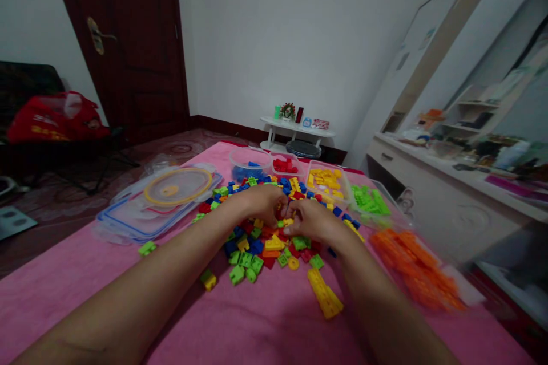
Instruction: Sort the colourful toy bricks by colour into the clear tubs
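Observation:
Both hands reach into a heap of mixed toy building bricks (pixel 246 244) in the middle of a pink-covered table (pixel 248 331). My left hand (pixel 266 204) has its fingers curled down among the bricks; what they close on, if anything, is hidden. Just beside it, my right hand (pixel 311 218) is bent inward with thumb and fingers drawn together, its fingertips close to a small yellow brick (pixel 288 222). Whether it grips a piece does not show. Nearer to me lie a long yellow piece (pixel 324 295) and a yellow-green pair of bricks (pixel 209 280).
Behind the heap stand a round tub of blue bricks (pixel 250 171) and boxes of red bricks (pixel 286 165) and yellow bricks (pixel 327 181). To the right are green bricks (pixel 370 199) and orange bricks (pixel 417 268) in boxes. Stacked lids (pixel 177 187) lie at left.

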Available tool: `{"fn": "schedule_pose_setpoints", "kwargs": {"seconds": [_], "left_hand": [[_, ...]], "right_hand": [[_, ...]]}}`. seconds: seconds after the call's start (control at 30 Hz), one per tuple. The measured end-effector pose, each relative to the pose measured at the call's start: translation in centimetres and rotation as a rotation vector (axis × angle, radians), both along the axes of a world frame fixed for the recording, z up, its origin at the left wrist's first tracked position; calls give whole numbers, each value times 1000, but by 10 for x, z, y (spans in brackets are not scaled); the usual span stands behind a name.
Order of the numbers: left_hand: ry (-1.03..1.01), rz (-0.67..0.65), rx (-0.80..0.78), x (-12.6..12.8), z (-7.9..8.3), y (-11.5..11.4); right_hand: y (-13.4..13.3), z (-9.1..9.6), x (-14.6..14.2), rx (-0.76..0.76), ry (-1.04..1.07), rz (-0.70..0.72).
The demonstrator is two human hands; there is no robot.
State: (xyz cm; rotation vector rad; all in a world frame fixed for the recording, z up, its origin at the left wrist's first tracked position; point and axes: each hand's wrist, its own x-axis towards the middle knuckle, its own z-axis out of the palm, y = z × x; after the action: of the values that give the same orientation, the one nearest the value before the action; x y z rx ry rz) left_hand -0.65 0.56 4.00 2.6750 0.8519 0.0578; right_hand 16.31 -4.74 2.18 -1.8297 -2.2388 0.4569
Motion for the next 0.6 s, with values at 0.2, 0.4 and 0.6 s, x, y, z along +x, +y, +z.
{"fn": "schedule_pose_setpoints", "kwargs": {"seconds": [0.2, 0.4, 0.6], "left_hand": [[64, -1, 20, 1, -1, 0], [147, 77, 99, 5, 6, -10], [183, 158, 236, 11, 11, -25]], "right_hand": [[0, 4, 10, 104, 107, -66], [0, -7, 5, 181, -13, 10], [0, -21, -2, 172, -172, 41]]}}
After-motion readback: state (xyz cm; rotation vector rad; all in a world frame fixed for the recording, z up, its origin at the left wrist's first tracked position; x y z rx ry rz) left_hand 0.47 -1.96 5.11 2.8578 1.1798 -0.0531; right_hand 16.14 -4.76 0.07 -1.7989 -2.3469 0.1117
